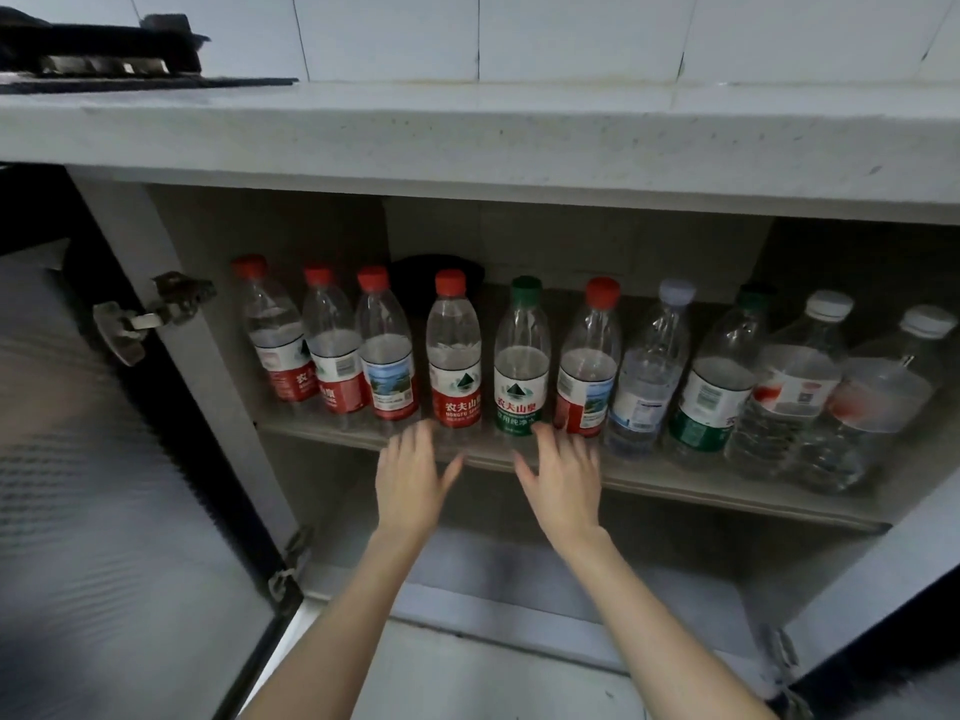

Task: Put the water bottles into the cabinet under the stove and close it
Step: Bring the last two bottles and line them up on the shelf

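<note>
Our left hand (pixel 413 478) and right hand (pixel 563 475) hover released before the shelf (pixel 675 490). The water bottles (pixel 454 366) stand along it at twelve o'clock, near its edge; a careless brush, or the door (pixel 104 511) at nine o'clock closing, may topple them.

A home kitchen: white wall tiles (pixel 571 33), a gas stove (pixel 104 59) on a stone countertop (pixel 467 132).

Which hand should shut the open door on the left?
Probably the left hand: it is empty, open, and nearer the left door; the right hand would have to reach across it.
</note>
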